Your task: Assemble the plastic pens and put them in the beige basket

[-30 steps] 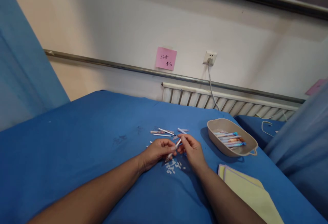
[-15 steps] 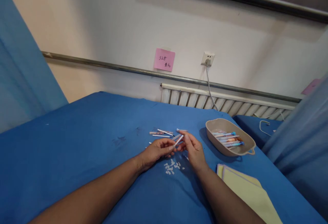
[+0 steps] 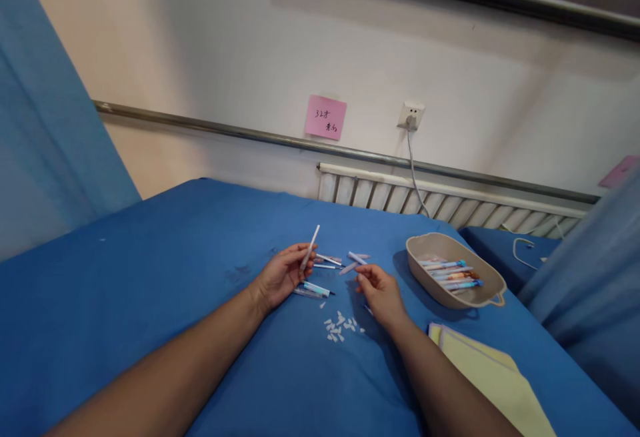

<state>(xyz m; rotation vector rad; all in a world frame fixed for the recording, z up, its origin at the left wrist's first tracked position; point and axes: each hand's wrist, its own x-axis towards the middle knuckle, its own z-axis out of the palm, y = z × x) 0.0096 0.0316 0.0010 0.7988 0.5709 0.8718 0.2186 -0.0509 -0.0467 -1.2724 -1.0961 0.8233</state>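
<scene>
My left hand (image 3: pixel 280 275) pinches a thin white pen refill (image 3: pixel 310 247) that sticks up and away from the blue cloth. Just below it lies a pen barrel (image 3: pixel 314 288) with a blue end. My right hand (image 3: pixel 379 289) rests to the right with fingertips pinched near the loose pen parts (image 3: pixel 345 261); what it pinches is too small to name. A cluster of small white caps (image 3: pixel 340 327) lies between my wrists.
A beige oval tray (image 3: pixel 487 292) with several assembled pens stands at the right. A yellow folded cloth (image 3: pixel 493 373) lies near my right forearm. The blue-covered table (image 3: pixel 150 290) meets a wall with a radiator, socket and pink note (image 3: pixel 325 117).
My hands have parted. The left moved left and raised the white refill upright; a pen barrel now lies on the cloth below it. The right hand drew slightly to the right.
</scene>
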